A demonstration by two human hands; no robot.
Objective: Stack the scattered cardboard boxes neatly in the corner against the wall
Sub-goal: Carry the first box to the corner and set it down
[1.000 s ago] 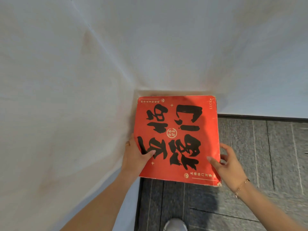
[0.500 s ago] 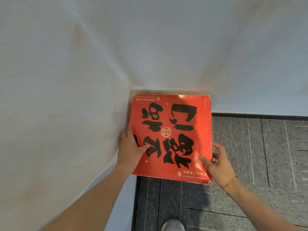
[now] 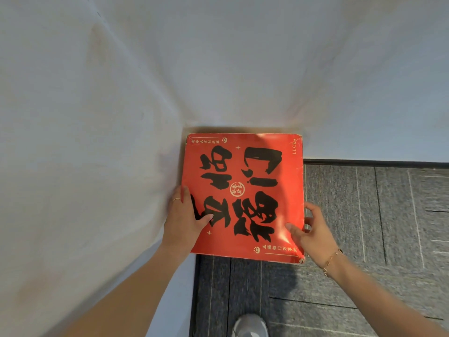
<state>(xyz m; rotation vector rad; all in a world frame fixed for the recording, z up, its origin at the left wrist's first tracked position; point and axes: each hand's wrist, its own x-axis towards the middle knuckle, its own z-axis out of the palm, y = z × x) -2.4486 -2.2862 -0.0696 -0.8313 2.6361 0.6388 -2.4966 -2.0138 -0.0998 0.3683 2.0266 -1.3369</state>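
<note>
Red box, flat, square, black brush lettering, centre of frame, tucked into the corner where two white walls meet. Near items: grey shoe, bottom centre, on dark grey carpet tiles. Left hand, ringed, grips the box's left edge, thumb on top. Right hand, braceleted, holds the right edge near the lower corner, thumb on top, fingers curled beside the edge.

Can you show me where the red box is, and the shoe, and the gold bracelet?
red box (image 3: 243,166): head view, on its printed top.
shoe (image 3: 250,324): head view, on the toe.
bracelet (image 3: 331,260): head view, on the chain at the right wrist.
</note>
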